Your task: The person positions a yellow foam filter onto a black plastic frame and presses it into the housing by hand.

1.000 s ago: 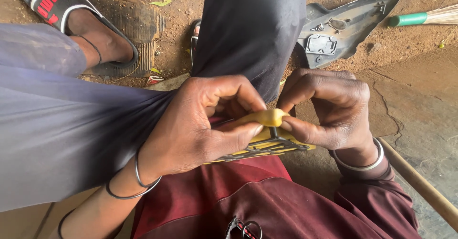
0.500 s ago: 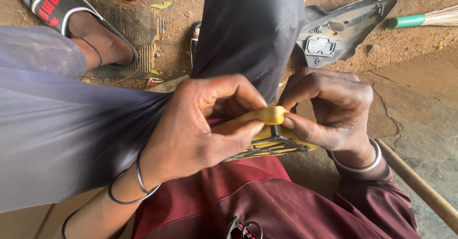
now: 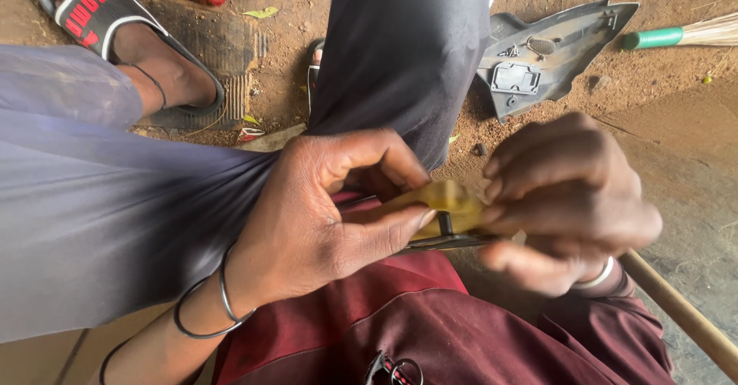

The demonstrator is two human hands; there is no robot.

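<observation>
Lifted and blurred now, the right hand [image 3: 569, 200] has risen over the yellow rubber piece [image 3: 446, 200].
Left hand [image 3: 330, 216] pinches that piece between thumb and forefinger above the dark plate [image 3: 453, 240]; right fingers curl together against its far end.

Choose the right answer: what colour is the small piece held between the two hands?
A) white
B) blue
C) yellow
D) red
C: the small piece pinched between the left hand and the right hand is yellow, sitting on a dark flat part.
</observation>
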